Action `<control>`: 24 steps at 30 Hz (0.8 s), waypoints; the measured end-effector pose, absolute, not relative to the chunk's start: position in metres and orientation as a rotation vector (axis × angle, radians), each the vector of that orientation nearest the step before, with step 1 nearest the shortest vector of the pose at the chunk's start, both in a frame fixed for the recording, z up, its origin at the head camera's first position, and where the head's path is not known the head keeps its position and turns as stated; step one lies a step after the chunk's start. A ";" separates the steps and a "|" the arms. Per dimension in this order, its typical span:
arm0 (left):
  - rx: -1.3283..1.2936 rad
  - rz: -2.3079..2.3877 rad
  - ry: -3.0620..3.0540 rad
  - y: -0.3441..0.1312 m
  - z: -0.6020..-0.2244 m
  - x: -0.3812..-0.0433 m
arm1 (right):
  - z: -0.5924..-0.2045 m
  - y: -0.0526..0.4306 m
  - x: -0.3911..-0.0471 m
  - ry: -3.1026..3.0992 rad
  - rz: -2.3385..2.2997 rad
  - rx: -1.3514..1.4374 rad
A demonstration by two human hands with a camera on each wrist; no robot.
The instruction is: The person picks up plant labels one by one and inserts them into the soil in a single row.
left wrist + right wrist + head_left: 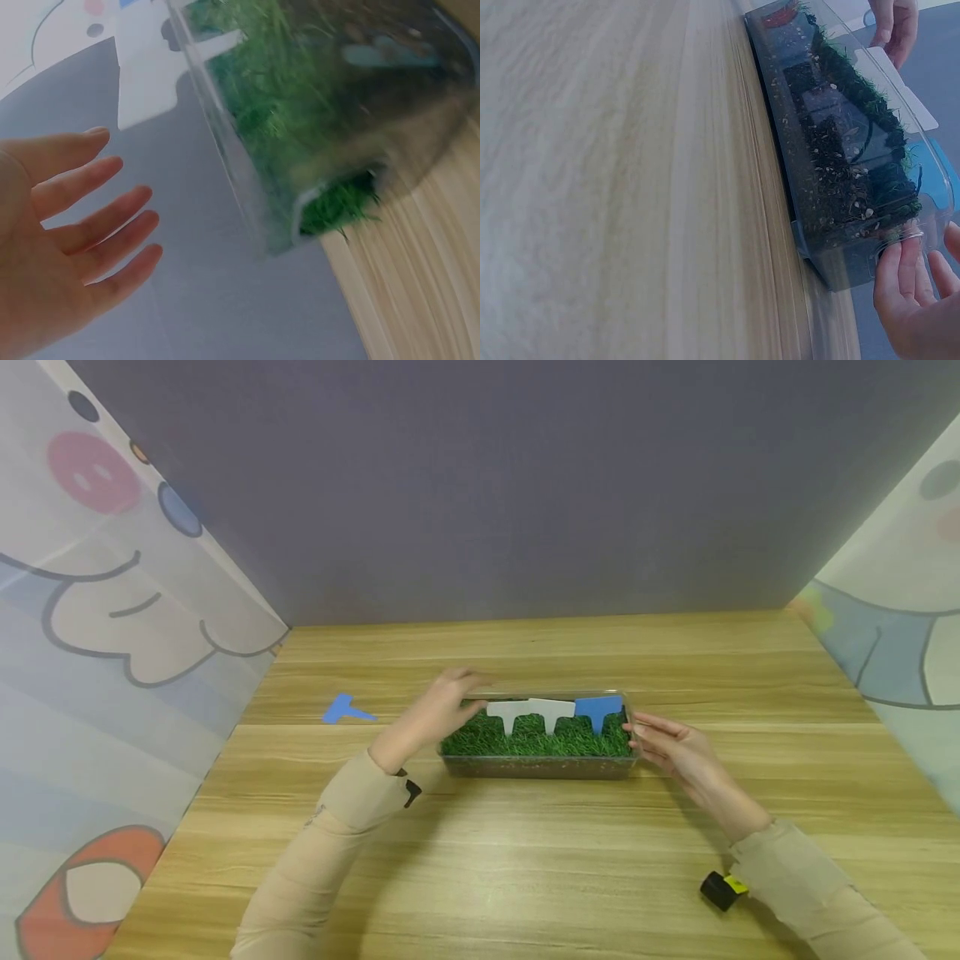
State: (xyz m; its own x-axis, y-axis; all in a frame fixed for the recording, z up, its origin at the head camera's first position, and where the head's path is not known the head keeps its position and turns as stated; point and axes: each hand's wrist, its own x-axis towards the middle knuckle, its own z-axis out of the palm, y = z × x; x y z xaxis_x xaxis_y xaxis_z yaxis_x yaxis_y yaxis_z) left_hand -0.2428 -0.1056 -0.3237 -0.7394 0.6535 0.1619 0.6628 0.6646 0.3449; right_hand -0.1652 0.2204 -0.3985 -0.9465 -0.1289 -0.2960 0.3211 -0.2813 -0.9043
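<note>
A clear planter box point(540, 767) of green grass point(480, 743) over dark soil stands on the table. Two white plant labels, one at the left point(508, 710) and one in the middle point(551, 708), stand in the grass beside a blue plant label point(598, 706). My left hand point(446, 706) hovers by the box's left end, its fingers extended and empty; the left wrist view shows it apart from the wall. At the opposite end, my right hand point(678, 752) holds the box by the end wall, fingertips point(909, 244) in at a cutout there.
Another blue plant label point(345, 710) lies flat on the wooden table point(525, 860), left of the box. A grey panel point(510, 493) rises behind the table, with cartoon-printed sheets point(97, 635) at both sides.
</note>
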 end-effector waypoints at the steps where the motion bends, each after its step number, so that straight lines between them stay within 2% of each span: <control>1: -1.116 -0.605 -2.830 -0.108 -0.324 -0.243 | -0.398 0.220 -0.165 1.682 -2.298 0.237; 24: -0.883 -0.605 -2.814 -0.171 -0.335 -0.244 | -0.399 0.220 -0.164 1.672 -2.308 0.230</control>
